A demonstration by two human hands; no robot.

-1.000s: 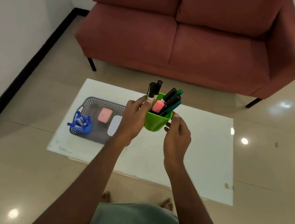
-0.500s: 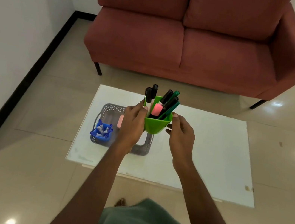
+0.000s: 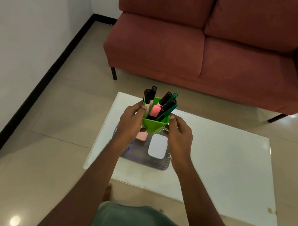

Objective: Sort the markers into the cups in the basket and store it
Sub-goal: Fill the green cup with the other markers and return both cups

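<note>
Since the frame half a second back, the green cup [image 3: 154,126] has shifted over the basket [image 3: 165,164]. The basket was at the cup's 8 o'clock and is now at its 6 o'clock. We hold the cup upright with both hands. Our left hand [image 3: 129,124] wraps the left wall, fingers curled together and thumb up at the rim. Our right hand [image 3: 179,136] has its thumb tip pressed to the right rim corner, with the fingers curled in beside the wall. Markers [image 3: 162,105] stand in the cup: black caps at 11 o'clock, a pink one in the middle, green ones leaning to 1 o'clock. We cannot tell whether the cup base touches the basket floor. In the basket, a white piece [image 3: 157,148] lies at the cup's 6 o'clock and a pink piece [image 3: 141,136] at 7 o'clock. The basket sits on the white table [image 3: 220,157], at its 9 o'clock end. The sofa [image 3: 214,50] is at 12 o'clock.
</note>
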